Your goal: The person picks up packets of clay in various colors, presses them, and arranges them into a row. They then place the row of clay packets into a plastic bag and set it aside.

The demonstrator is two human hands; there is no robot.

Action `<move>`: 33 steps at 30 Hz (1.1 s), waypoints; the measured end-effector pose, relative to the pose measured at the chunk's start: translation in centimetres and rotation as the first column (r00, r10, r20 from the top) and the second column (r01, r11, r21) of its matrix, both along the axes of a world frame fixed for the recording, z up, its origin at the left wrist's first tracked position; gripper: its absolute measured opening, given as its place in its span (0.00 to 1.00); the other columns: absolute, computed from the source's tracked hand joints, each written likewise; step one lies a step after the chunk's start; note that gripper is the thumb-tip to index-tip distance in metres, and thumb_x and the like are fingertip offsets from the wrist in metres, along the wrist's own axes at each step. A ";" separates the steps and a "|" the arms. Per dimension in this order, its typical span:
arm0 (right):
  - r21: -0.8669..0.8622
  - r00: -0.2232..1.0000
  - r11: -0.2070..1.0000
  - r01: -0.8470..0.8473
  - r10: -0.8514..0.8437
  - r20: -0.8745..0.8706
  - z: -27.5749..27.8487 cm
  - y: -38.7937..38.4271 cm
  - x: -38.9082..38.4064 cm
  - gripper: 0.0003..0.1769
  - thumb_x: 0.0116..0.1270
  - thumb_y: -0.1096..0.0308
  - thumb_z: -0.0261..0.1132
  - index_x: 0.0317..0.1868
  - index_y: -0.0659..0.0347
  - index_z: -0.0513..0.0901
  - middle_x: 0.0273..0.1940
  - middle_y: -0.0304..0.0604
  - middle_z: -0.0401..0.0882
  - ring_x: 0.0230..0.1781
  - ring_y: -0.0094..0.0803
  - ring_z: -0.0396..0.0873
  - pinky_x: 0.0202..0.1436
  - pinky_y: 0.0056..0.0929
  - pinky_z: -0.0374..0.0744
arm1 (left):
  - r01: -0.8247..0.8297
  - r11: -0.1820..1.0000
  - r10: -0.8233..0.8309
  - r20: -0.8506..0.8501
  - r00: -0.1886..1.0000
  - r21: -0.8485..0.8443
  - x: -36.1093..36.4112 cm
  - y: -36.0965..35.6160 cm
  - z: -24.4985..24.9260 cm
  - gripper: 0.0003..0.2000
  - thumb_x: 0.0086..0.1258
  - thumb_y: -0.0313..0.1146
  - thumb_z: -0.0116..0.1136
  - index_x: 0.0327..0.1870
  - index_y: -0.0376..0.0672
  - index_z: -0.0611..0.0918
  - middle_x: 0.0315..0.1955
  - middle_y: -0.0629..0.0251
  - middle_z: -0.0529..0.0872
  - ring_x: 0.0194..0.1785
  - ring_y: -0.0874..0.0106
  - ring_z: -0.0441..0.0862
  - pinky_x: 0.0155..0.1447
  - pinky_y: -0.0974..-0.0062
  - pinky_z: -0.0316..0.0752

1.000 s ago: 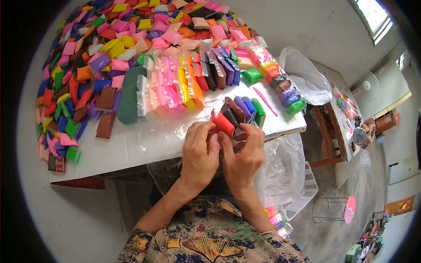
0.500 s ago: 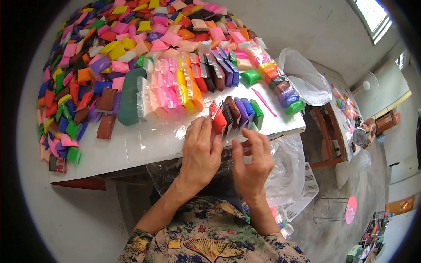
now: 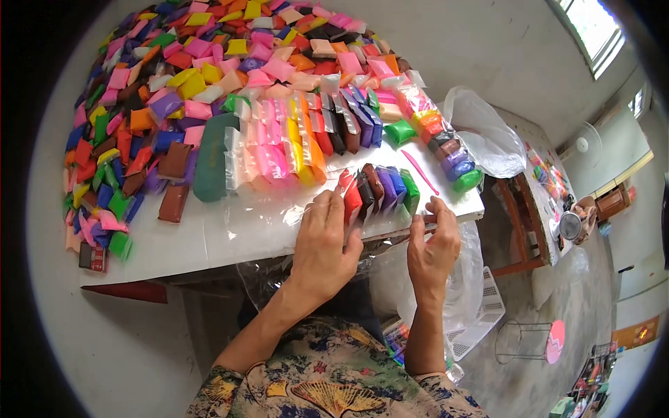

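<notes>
A short row of small soft packets stands on edge at the front of the white table [image 3: 188, 237]: a red packet [image 3: 350, 200], then black, brown, purple and blue ones, with a green packet [image 3: 411, 191] at the right end. My left hand [image 3: 322, 237] is at the red end, fingers stretched out beside the packet and thumb apart. At the green end is my right hand [image 3: 433, 247], fingers loosely bent and thumb apart, its fingertips near the table edge. A clear plastic bag [image 3: 261, 226] spreads beneath and left of my left hand.
Behind stand longer rows of packets [image 3: 300, 150] beside a dark green block [image 3: 214, 164]. A large heap of coloured packets [image 3: 188, 83] covers the table's far left. A pink stick [image 3: 420, 172] lies at right, near a filled strip of packets [image 3: 442, 143] and a white plastic bag [image 3: 484, 132].
My right hand has moved right, from in front of the row to its green end. My left hand has shifted slightly right and stays beside the red packet.
</notes>
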State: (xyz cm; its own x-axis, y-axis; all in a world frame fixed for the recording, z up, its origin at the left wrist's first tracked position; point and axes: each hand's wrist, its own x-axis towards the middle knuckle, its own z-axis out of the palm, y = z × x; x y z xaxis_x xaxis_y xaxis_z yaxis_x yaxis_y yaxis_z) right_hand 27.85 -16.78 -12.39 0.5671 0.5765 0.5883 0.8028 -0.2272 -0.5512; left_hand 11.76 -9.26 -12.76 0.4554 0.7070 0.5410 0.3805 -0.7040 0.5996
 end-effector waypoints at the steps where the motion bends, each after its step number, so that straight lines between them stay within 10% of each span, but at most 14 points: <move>1: -0.017 0.999 1.000 0.006 -0.006 0.038 -0.2 0.0 0.2 0.19 0.64 0.75 0.63 0.57 0.68 0.79 0.46 0.54 0.81 0.46 0.50 0.81 0.54 0.45 0.76 | -0.012 1.000 0.011 -0.023 1.000 -0.010 0.2 0.2 -0.2 0.27 0.66 0.27 0.59 0.64 0.22 0.70 0.59 0.39 0.73 0.61 0.44 0.73 0.67 0.54 0.69; 15: -0.121 0.996 0.993 0.001 0.010 0.092 0.4 -1.4 0.6 0.14 0.64 0.77 0.63 0.51 0.65 0.81 0.38 0.49 0.83 0.39 0.48 0.81 0.48 0.44 0.75 | -0.129 0.989 0.125 -0.071 0.990 -0.066 1.7 -0.4 0.2 0.27 0.68 0.28 0.59 0.66 0.25 0.71 0.51 0.45 0.74 0.53 0.48 0.78 0.57 0.55 0.76; 18: -0.096 0.935 0.992 0.086 -0.047 0.350 3.4 -0.6 -0.2 0.14 0.65 0.75 0.64 0.51 0.65 0.81 0.37 0.48 0.83 0.40 0.46 0.81 0.49 0.44 0.74 | -0.138 0.990 0.136 -0.072 0.988 -0.024 1.8 -0.3 -0.2 0.27 0.67 0.30 0.61 0.66 0.25 0.71 0.50 0.46 0.75 0.52 0.50 0.79 0.56 0.57 0.77; 24: -0.053 0.932 0.933 -0.356 0.358 0.059 9.4 5.2 -5.6 0.12 0.67 0.65 0.70 0.43 0.65 0.85 0.34 0.46 0.85 0.32 0.45 0.83 0.41 0.42 0.79 | -0.087 0.995 0.084 -0.074 0.994 -0.041 1.9 -0.3 -0.2 0.25 0.65 0.29 0.60 0.62 0.23 0.73 0.52 0.46 0.75 0.51 0.52 0.80 0.55 0.61 0.78; 33: -0.552 0.918 0.796 -0.248 0.375 0.127 8.2 13.1 -7.0 0.29 0.63 0.43 0.66 0.26 0.67 0.84 0.31 0.57 0.85 0.34 0.51 0.85 0.42 0.46 0.79 | 0.011 0.998 -0.003 0.151 0.989 -0.054 1.4 -0.1 -0.6 0.19 0.66 0.22 0.58 0.57 0.28 0.71 0.49 0.40 0.72 0.49 0.43 0.76 0.54 0.50 0.73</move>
State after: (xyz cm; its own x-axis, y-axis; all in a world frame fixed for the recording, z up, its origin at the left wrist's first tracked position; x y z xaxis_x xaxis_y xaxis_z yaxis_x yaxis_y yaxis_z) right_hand 20.82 -3.69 -4.18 0.1959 0.9512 0.2383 0.9637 -0.1418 -0.2263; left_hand 13.19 -9.33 -13.34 0.3766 0.7347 0.5643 0.2783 -0.6707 0.6875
